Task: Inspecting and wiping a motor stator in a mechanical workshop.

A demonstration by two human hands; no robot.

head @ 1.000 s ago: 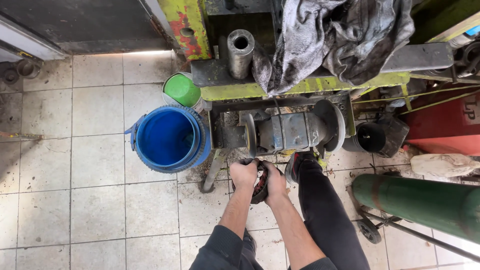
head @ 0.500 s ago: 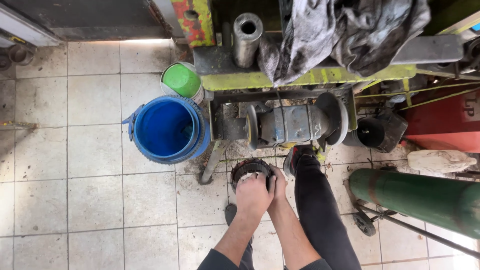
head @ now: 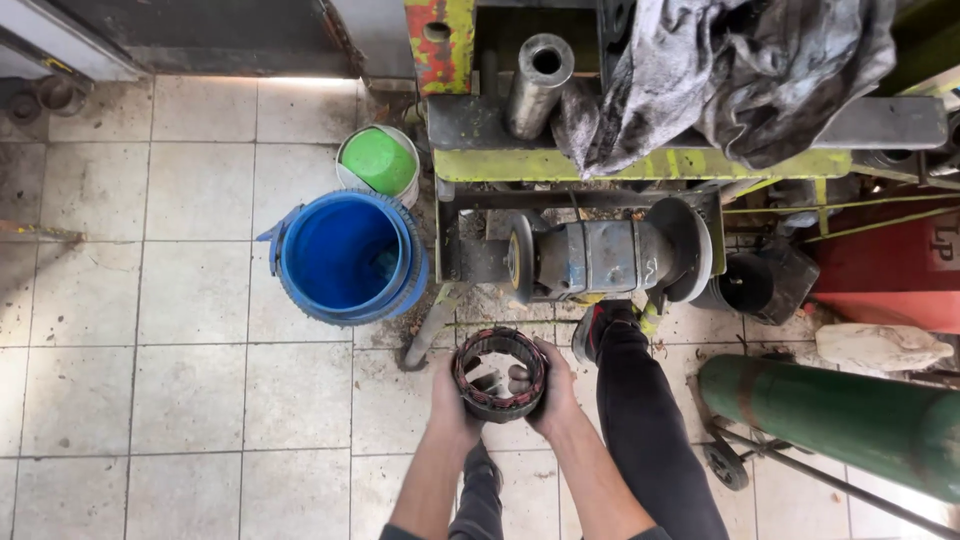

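Note:
Both my hands hold a dark round metal ring with reddish windings inside, a motor stator [head: 499, 375], out in front of me above the tiled floor. My left hand [head: 450, 400] grips its left side and my right hand [head: 553, 392] grips its right side, with a finger poking into the opening. The ring faces up at me, so I see through its hollow middle. Just beyond it stands a grey bench grinder [head: 600, 258] on a yellow-green metal stand [head: 640, 165].
A blue bucket [head: 345, 258] and a white tub with a green lid [head: 378, 160] stand on the floor to the left. A green gas cylinder [head: 840, 415] lies at the right. A dirty cloth [head: 740, 70] and a steel tube [head: 538, 80] rest on the stand. My leg and shoe [head: 620, 370] reach toward the grinder.
The ring has come back from the grinder toward me and turned so its opening faces up. My hands have shifted to its two sides.

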